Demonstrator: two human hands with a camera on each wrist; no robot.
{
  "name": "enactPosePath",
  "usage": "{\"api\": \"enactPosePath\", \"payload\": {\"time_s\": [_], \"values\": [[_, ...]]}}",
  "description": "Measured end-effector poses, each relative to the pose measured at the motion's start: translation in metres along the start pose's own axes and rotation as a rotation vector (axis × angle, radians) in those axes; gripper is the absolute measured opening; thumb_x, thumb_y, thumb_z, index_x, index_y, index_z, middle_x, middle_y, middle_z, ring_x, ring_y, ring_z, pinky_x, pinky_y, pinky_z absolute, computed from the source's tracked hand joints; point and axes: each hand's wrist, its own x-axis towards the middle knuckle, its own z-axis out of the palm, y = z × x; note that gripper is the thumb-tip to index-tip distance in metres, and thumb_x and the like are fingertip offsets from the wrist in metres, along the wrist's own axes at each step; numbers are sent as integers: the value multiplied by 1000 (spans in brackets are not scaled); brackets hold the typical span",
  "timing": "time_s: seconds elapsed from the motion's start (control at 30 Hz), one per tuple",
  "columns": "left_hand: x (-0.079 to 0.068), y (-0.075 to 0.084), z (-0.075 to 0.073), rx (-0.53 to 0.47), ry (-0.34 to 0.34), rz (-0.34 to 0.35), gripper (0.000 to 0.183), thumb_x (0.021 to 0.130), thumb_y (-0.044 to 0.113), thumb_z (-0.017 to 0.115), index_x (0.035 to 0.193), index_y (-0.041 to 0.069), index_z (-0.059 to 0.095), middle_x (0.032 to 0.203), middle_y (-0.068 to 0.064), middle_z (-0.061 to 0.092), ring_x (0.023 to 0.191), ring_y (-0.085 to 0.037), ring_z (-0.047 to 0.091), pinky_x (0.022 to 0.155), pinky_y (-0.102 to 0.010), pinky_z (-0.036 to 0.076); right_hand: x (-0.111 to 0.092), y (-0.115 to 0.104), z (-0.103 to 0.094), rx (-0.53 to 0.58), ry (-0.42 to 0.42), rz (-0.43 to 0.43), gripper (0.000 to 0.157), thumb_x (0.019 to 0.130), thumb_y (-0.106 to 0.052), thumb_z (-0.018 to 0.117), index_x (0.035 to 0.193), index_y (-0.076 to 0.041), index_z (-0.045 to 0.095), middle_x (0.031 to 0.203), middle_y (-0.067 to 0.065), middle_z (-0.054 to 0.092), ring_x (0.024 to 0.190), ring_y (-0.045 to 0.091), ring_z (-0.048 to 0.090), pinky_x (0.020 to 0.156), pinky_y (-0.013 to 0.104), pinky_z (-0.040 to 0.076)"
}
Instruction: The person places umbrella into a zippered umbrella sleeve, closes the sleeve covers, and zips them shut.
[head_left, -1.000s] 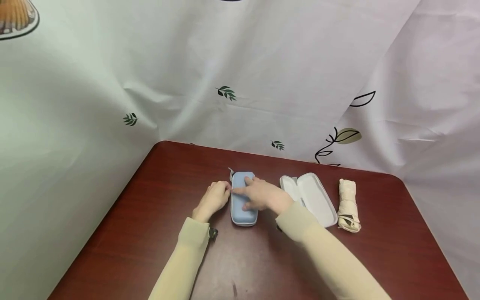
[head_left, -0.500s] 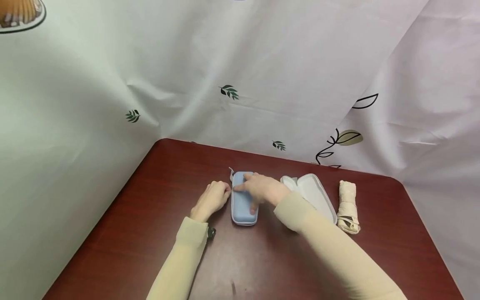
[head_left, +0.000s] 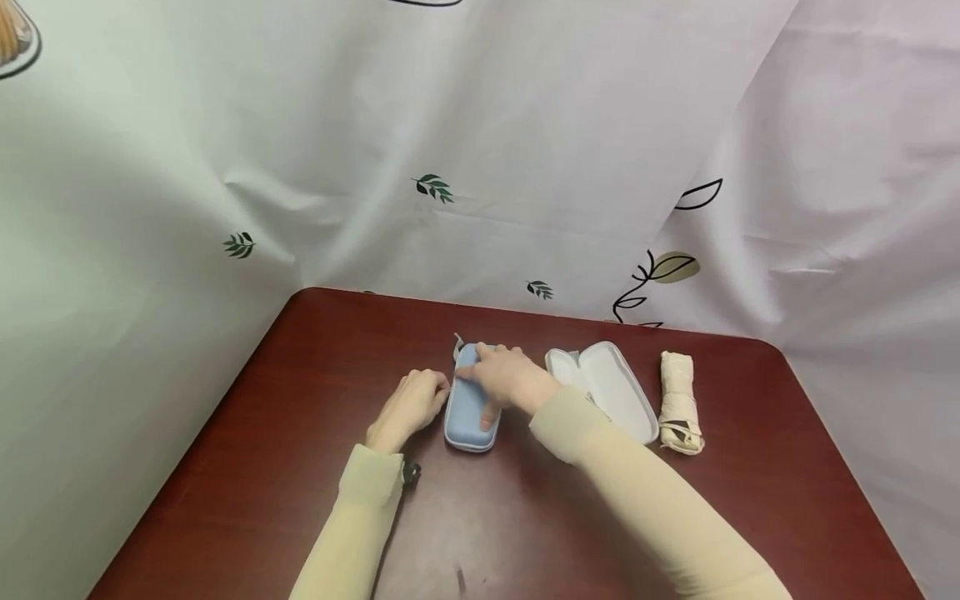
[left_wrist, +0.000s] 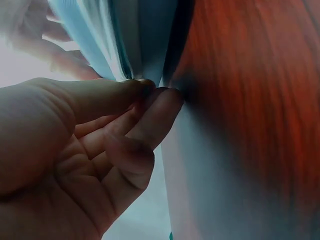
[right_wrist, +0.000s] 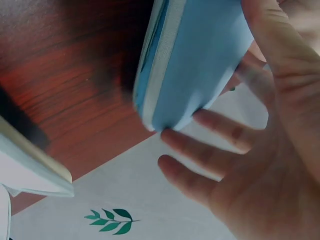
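A light blue zip-up hard case point(head_left: 467, 412) lies on the table in the head view, its zip running round the side. My left hand point(head_left: 411, 406) is at the case's left side. In the left wrist view its thumb and forefinger pinch at the zip seam, hiding the zip pull between them. Across the top of the case lies my right hand point(head_left: 512, 377), fingers spread. The right wrist view shows the thumb on the blue lid point(right_wrist: 207, 55) and the fingertips at its rounded end. A grey strap point(head_left: 457, 345) sticks out at the far left corner.
Just right of the blue case, an opened white case point(head_left: 618, 392) stands partly behind my right forearm. Farther right lies a cream cloth bundle point(head_left: 678, 396) wound with cord. A patterned white sheet point(head_left: 480, 242) hangs behind the dark red table point(head_left: 360, 333).
The blue case has turned slightly, its far end swinging right. My right hand's fingers have shifted toward the far end. The left hand keeps its pinch, and the head view has shifted a little.
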Motion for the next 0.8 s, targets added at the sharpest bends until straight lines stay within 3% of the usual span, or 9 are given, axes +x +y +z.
{"api": "enactPosePath", "payload": {"time_s": [0.1,0.23,0.43,0.57,0.8], "values": [[1,-1,-1,-8,2,-10,12,90,5,63,87,9,73,81,-1,68,76,-22,63,71,-40,49,2,1,1,-4,24,5,94,59,-53,88,143,-35,51,136,10,43,113,30,48,89,46,43],[1,-2,-1,-13,-19,-43,10,91,7,64,89,10,74,83,0,69,78,-21,62,72,-39,49,0,10,7,47,32,-67,94,62,-53,87,145,-31,48,143,12,38,123,30,42,95,44,43],[0,0,2,-42,-48,-61,11,90,5,64,85,11,72,75,2,64,68,-16,56,65,-34,47,-6,25,14,111,-6,-148,100,62,-39,92,148,-34,42,159,7,24,143,31,23,105,40,37],[0,-1,3,-54,-34,-38,14,88,1,64,81,11,70,69,4,60,63,-14,52,62,-31,45,-5,23,14,67,41,-187,95,60,-33,93,144,-33,48,153,8,33,135,31,34,100,38,41],[-2,-5,-1,-38,-31,-4,12,87,3,70,81,12,75,75,5,65,68,-13,53,66,-34,46,-2,13,15,-13,104,-150,90,58,-34,94,138,-34,54,140,9,45,121,30,46,88,37,49]]}}
